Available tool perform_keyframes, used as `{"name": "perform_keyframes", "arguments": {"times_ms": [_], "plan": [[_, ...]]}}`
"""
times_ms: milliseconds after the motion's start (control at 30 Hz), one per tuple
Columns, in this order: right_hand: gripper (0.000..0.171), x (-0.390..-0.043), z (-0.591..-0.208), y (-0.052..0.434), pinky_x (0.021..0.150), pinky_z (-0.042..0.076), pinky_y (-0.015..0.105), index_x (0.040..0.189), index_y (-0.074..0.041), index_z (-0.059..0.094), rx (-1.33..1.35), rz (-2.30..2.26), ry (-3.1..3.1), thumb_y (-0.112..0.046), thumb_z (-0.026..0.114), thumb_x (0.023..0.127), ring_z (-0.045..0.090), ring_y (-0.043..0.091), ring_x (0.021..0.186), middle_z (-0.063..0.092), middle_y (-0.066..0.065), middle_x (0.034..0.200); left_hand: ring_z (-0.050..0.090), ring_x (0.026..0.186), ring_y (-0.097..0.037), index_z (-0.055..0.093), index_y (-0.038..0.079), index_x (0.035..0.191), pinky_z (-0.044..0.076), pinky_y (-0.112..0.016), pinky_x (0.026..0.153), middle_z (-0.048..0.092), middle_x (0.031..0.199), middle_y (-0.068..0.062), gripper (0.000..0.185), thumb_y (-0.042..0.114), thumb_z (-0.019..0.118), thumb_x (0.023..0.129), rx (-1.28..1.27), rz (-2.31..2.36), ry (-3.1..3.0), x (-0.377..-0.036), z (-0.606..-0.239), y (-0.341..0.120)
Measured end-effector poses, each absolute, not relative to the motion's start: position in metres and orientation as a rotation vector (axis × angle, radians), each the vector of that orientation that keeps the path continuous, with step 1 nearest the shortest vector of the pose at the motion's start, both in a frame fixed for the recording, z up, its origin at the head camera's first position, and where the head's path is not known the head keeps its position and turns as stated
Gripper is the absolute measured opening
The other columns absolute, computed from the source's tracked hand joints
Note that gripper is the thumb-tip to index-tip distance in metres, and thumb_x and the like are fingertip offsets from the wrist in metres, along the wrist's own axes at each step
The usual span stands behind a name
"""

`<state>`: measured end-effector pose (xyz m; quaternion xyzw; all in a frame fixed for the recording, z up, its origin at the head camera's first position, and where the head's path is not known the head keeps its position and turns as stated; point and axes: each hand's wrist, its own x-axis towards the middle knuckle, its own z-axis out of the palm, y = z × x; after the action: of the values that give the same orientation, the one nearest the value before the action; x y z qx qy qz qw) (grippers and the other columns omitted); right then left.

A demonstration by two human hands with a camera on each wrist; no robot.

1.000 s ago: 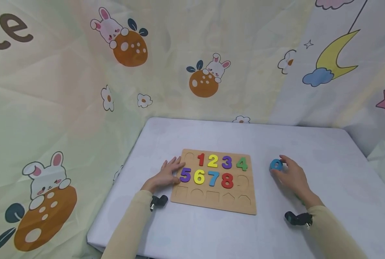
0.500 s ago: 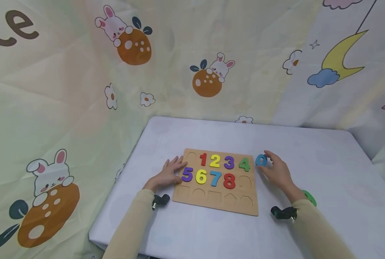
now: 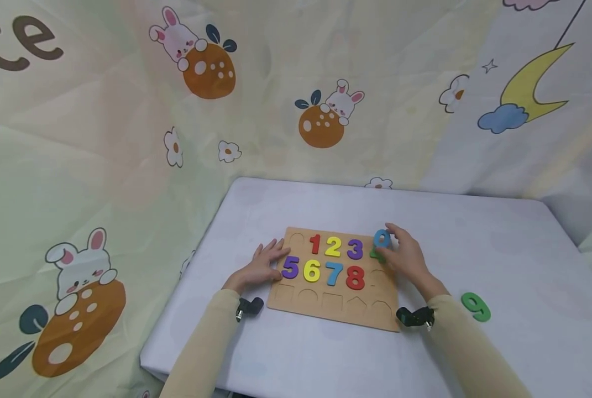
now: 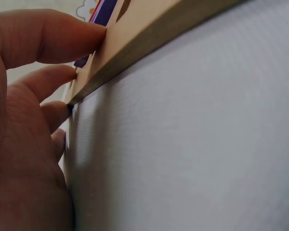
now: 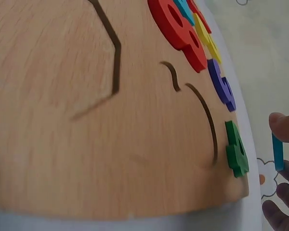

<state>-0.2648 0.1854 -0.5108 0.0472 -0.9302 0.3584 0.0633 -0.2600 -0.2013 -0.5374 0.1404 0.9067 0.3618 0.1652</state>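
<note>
We pinch the blue foam numeral 0 [image 3: 382, 239] in our right-hand grip [image 3: 406, 257] above the wooden number puzzle board [image 3: 335, 309], our flat, relaxed left hand [image 3: 258, 268] steadying its edge on the surface [image 3: 475, 232].

Both arms wear long beige sleeves [image 3: 201, 348]. A small black camera [image 3: 248, 307] sits at each wrist. The hands [image 3: 258, 268] are bare.
</note>
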Motion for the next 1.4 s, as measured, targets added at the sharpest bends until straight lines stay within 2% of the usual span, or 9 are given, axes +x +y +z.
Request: {"name": "perform_keyframes", "arguments": {"times_ms": [500,800,1133,1300,1400], "plan": [[0.068,-0.27,-0.513,0.153,0.111,0.032,0.06,0.148,-0.006,0.039,0.179,1.063,-2.894,-0.017,0.071,0.089,0.034,0.042,0.139,0.044,0.02,0.147,-0.003,0.151,-0.018,0.044,0.016,0.148,-0.013,-0.047,0.119,0.015,0.163,0.001,0.08,0.011,0.07,0.072,0.418,1.039,2.589,-0.259,-0.537,-0.2],[0.069,-0.272,-0.513,0.132,0.111,0.032,0.059,0.149,-0.01,0.038,0.214,1.131,-2.896,-0.022,0.071,0.089,0.034,0.039,0.14,0.048,0.016,0.145,-0.003,0.151,-0.019,0.044,0.016,0.148,-0.012,-0.047,0.119,0.015,0.164,0.001,0.08,0.012,0.069,0.072,0.428,1.038,2.581,-0.257,-0.537,-0.198],[0.071,-0.273,-0.508,0.114,0.099,0.049,0.051,0.149,-0.013,0.038,0.233,1.147,-2.905,-0.024,0.072,0.088,0.053,0.037,0.125,0.049,0.014,0.144,-0.004,0.151,-0.018,0.043,0.017,0.148,-0.013,-0.047,0.119,0.013,0.164,0.002,0.08,0.012,0.069,0.072,0.427,1.029,2.578,-0.257,-0.533,-0.198],[0.07,-0.274,-0.508,0.099,0.095,0.053,0.046,0.149,-0.015,0.038,0.274,1.142,-2.919,-0.023,0.072,0.088,0.057,0.03,0.109,0.05,0.011,0.144,-0.003,0.151,-0.018,0.044,0.017,0.148,-0.013,-0.047,0.119,0.014,0.164,0.001,0.08,0.012,0.069,0.072,0.419,1.034,2.588,-0.257,-0.532,-0.199],[0.069,-0.272,-0.512,0.09,0.095,0.052,0.046,0.148,-0.015,0.04,0.312,1.129,-2.923,-0.024,0.072,0.087,0.054,0.027,0.105,0.052,0.009,0.141,-0.002,0.151,-0.018,0.045,0.017,0.148,-0.013,-0.047,0.119,0.015,0.163,0.002,0.08,0.011,0.07,0.072,0.413,1.032,2.592,-0.257,-0.533,-0.199]]}}
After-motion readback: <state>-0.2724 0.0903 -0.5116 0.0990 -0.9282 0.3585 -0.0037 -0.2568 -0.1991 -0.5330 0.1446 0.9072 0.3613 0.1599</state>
